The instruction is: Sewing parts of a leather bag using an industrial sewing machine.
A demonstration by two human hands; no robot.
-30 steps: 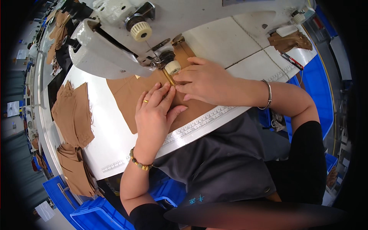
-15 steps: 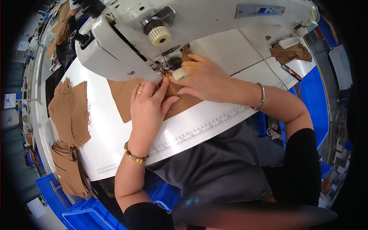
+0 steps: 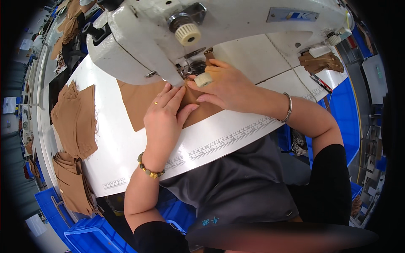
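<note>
A brown fabric piece (image 3: 137, 103) lies on the white sewing table, its far part under the needle area (image 3: 185, 69) of a white sewing machine (image 3: 236, 19). My left hand (image 3: 162, 116) rests on this fabric, fingers stretched toward the presser foot and thumb apart. To the right of the needle, my right hand (image 3: 228, 88) also lies on the fabric with its thumb spread from the fingers. A cream round knob (image 3: 203, 80) hides some of its fingertips. Both hands press the cloth from above, close together.
Stacked brown fabric pieces (image 3: 76, 120) lie at the table's left, with another pile (image 3: 71, 181) nearer its edge. Brown scraps (image 3: 321, 62) and a red-black tool (image 3: 321, 83) sit at the right. Blue bins (image 3: 95, 234) stand below; printed rulers (image 3: 232, 137) line the front edge.
The view has shifted slightly, so the machine appears further right. Both hands stay on the fabric in nearly the same pose, and the left fingers look a little flatter.
</note>
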